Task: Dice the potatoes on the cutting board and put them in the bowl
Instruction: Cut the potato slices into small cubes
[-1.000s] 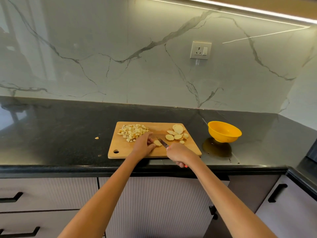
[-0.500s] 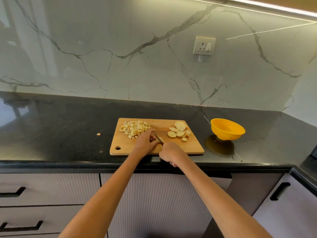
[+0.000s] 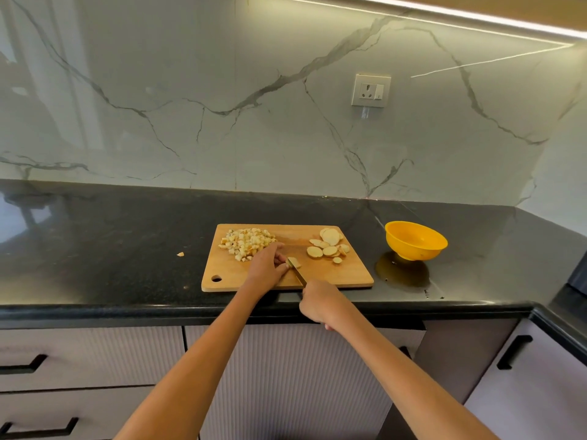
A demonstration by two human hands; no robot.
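Head | right hand (image 3: 319, 301) gripping knife (image 3: 298, 274) drew back; left hand (image 3: 266, 268) still pinches slice (image 3: 293, 262)

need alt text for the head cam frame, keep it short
A person's left hand steadies a potato piece on a wooden cutting board while the right hand cuts it with a knife. Diced potato is piled at the board's left, slices at its right; a yellow bowl stands right of the board.
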